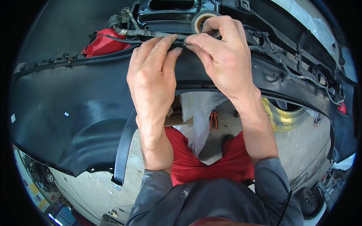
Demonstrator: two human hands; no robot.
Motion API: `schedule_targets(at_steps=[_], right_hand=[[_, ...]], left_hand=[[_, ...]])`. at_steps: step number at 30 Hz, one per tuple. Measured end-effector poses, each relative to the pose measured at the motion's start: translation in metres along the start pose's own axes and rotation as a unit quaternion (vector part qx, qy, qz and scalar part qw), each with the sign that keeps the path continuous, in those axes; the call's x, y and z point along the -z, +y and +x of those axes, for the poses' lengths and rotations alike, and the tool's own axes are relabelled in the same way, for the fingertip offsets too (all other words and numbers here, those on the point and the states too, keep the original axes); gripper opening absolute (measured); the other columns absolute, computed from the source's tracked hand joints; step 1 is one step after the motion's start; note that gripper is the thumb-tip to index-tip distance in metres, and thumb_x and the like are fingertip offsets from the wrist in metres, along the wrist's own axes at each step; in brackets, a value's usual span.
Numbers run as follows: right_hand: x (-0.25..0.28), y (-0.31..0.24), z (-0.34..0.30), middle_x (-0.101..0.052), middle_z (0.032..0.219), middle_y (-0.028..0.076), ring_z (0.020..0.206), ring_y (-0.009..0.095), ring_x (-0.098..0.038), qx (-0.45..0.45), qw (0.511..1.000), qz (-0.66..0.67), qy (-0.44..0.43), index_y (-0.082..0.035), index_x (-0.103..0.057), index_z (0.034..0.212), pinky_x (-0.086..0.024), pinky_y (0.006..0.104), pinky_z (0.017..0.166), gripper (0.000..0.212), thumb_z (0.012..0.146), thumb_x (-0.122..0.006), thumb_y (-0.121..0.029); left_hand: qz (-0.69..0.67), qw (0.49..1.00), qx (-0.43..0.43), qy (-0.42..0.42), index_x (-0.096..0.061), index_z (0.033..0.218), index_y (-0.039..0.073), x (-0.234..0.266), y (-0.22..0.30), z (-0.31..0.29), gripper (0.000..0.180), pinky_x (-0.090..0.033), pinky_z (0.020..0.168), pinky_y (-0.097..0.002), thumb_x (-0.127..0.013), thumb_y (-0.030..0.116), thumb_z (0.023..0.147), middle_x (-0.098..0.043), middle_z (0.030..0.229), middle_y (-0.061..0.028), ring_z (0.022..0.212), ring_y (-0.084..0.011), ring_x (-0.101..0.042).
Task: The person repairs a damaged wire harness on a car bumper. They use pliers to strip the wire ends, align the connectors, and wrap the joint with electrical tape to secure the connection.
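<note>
A grey tape-wrapped wiring harness (145, 33) runs along the inner edge of a black car fender (86, 98). My left hand (152, 71) pinches the harness between thumb and fingertips. Right beside it, the thumb and forefinger of my right hand (228, 56) are closed at the same spot. The fingertips hide most of what lies between them. A roll of tape (196, 23) shows against the curled fingers of my right hand, partly covered by them; whether they hold it is unclear.
Red cloth or plastic (103, 43) lies beyond the fender at the left. More taped wiring (286, 71) continues to the right. Below, through the wheel arch, are orange-handled pliers (213, 119), clear plastic sheeting (200, 124) and a yellow wheel rim (284, 118) on the floor.
</note>
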State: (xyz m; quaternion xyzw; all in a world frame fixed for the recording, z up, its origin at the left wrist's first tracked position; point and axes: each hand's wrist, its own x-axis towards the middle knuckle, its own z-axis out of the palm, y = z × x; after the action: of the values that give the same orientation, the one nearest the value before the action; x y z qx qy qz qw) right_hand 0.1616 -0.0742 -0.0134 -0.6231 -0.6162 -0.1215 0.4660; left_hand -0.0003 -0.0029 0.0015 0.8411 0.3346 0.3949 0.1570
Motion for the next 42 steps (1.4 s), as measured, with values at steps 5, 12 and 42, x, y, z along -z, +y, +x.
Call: schedule_targets(at_steps=[5,12,42], right_hand=[[0.004,0.001,0.002,-0.065,0.111,0.004,0.101,0.027,-0.063,0.002,1.000,-0.016,-0.005,-0.013,-0.083,0.103,-0.058,0.0383,0.079,0.027,0.078,-0.090,-0.004],[0.005,0.002,0.002,-0.065,0.110,0.004,0.101,0.027,-0.063,0.005,1.000,-0.023,-0.016,-0.014,-0.083,0.100,-0.059,0.0387,0.078,0.022,0.080,-0.090,-0.006],[0.004,0.004,0.001,-0.063,0.106,0.006,0.098,0.025,-0.064,-0.011,1.000,0.011,-0.005,-0.010,-0.084,0.104,-0.053,0.0372,0.083,0.026,0.080,-0.091,-0.002]], left_hand=[[-0.010,1.000,0.015,-0.001,-0.079,0.122,0.005,-0.002,0.001,-0.002,0.027,-0.060,0.090,-0.0383,-0.079,0.005,0.095,-0.077,0.116,-0.0125,0.102,-0.0312,-0.075],[-0.009,1.000,0.017,-0.001,-0.079,0.122,0.005,0.000,0.000,-0.002,0.026,-0.060,0.089,-0.0385,-0.079,0.005,0.097,-0.077,0.116,-0.0130,0.102,-0.0320,-0.076],[-0.047,0.995,0.073,-0.045,-0.072,0.135,0.005,0.010,-0.001,0.000,0.038,-0.060,0.088,-0.0338,-0.078,0.002,0.097,-0.080,0.115,-0.0099,0.100,-0.0202,-0.076]])
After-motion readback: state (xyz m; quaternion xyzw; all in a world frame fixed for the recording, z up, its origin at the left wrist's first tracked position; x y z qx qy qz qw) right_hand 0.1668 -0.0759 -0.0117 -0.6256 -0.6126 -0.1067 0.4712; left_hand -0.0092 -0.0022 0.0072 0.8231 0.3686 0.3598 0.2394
